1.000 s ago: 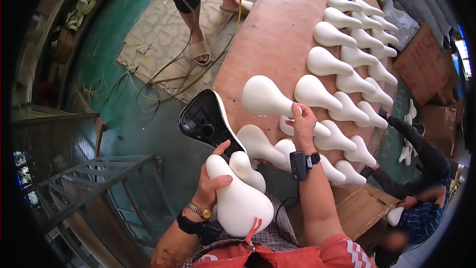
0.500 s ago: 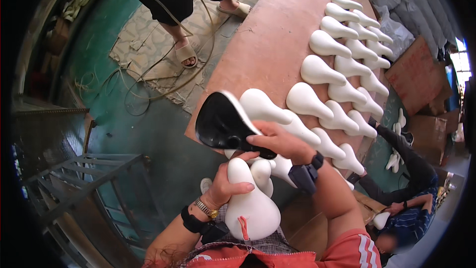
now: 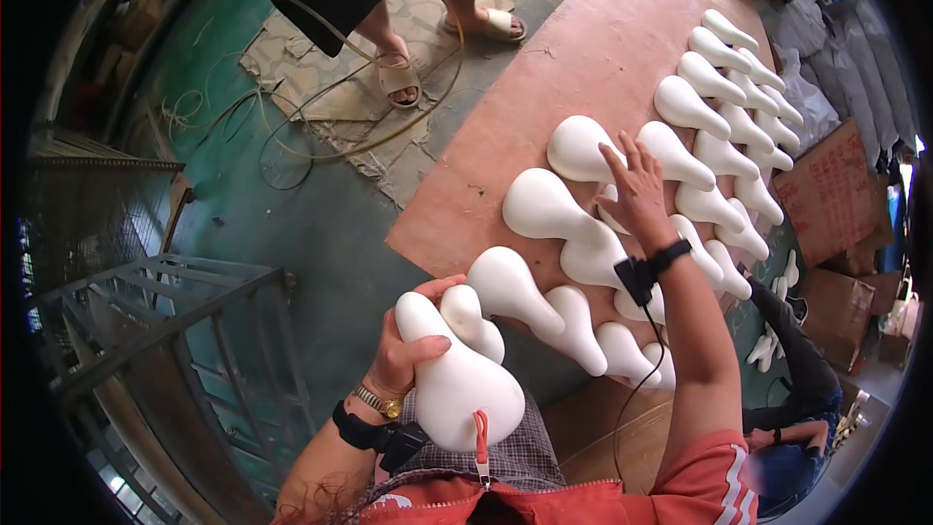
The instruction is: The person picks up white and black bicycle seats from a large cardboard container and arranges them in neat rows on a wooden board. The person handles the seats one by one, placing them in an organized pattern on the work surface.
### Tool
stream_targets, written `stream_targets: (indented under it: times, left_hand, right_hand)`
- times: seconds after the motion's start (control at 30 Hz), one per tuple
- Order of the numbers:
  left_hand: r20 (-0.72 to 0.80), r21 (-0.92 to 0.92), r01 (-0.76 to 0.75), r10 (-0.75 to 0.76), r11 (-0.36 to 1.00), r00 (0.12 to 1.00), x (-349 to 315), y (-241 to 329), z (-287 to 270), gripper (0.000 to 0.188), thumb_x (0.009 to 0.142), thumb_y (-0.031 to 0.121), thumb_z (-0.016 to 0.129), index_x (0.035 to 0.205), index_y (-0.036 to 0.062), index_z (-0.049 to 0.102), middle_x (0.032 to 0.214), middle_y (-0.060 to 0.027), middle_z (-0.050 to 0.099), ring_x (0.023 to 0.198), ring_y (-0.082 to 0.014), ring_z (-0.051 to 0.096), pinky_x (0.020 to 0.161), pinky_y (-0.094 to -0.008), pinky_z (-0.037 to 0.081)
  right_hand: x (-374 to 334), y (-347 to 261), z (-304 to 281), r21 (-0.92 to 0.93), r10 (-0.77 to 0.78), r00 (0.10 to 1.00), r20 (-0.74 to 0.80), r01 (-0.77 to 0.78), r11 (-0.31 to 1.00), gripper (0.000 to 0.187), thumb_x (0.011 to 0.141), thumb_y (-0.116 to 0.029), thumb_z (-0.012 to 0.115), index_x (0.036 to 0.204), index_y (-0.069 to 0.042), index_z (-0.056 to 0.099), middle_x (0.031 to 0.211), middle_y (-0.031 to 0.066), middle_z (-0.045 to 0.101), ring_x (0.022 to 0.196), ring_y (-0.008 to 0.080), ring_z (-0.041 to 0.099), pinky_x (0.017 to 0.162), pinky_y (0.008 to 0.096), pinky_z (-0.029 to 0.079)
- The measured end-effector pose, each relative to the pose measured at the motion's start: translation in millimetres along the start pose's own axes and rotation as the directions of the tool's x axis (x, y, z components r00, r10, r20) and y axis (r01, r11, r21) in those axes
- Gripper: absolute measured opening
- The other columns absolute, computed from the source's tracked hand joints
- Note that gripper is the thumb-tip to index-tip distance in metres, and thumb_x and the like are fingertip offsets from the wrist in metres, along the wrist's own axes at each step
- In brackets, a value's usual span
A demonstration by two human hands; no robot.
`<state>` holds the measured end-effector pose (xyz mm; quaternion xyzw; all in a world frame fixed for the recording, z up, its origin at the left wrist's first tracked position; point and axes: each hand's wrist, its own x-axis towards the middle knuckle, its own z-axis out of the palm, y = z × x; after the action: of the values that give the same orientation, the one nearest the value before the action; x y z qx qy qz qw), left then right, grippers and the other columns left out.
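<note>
In my left hand (image 3: 416,335), closed near my lap, is a white bicycle saddle (image 3: 457,399) with its wide end toward me. A second white saddle (image 3: 471,319) sits against it by my fingers; its far part is hidden. My right hand (image 3: 637,185) reaches over the board-topped table, fingers spread, at the narrow end of another white saddle (image 3: 580,148) lying there. Its fingertips overlap that saddle, and I cannot tell whether they press on it. Nearby lie a saddle (image 3: 539,202) and, closer to me, one (image 3: 507,284) at the table's near end.
Several more white saddles (image 3: 714,76) lie in slanting rows along the right of the reddish table (image 3: 486,156). A metal frame (image 3: 185,306) stands at left. Hoses (image 3: 360,148) cross the floor near a standing person's sandals (image 3: 398,80). Another person (image 3: 802,457) is at lower right.
The saddle with the black underside has left my right hand, which moved out over the table and opened. My left hand still holds its saddle. The view has shifted.
</note>
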<state>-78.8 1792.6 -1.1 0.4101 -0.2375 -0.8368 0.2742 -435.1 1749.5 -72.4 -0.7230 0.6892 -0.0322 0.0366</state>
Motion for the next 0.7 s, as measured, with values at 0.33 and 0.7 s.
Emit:
stream_targets:
  times: [0.33, 0.7]
  left_hand:
    - [0.084, 0.007, 0.099, -0.100, 0.995, 0.991, -86, -12, -47, 0.066, 0.062, 0.018, 0.069, 0.122, 0.0053, 0.043, 0.110, -0.0080, 0.050, 0.101, -0.0188, 0.051, 0.088, -0.0311, 0.044]
    - [-0.167, 0.569, 0.374, -0.343, 0.733, 0.925, -238, -56, -142, 0.050, 0.064, -0.007, 0.073, 0.111, 0.0010, 0.057, 0.084, -0.0031, 0.060, 0.073, -0.0136, 0.059, 0.069, -0.0256, 0.050]
  right_hand:
    - [-129, -258, -75, 0.965, -0.197, 0.945, 0.260, -0.247, 0.089, 0.045, 0.083, -0.007, 0.060, 0.127, -0.006, 0.047, 0.122, 0.0117, 0.051, 0.107, 0.0226, 0.053, 0.088, 0.0332, 0.046]
    - [-318, -394, -48, 0.913, 0.428, 0.899, 0.089, -0.245, 0.325, 0.035, 0.079, -0.004, 0.057, 0.114, -0.006, 0.053, 0.101, 0.0139, 0.057, 0.096, 0.0320, 0.055, 0.081, 0.0400, 0.046]
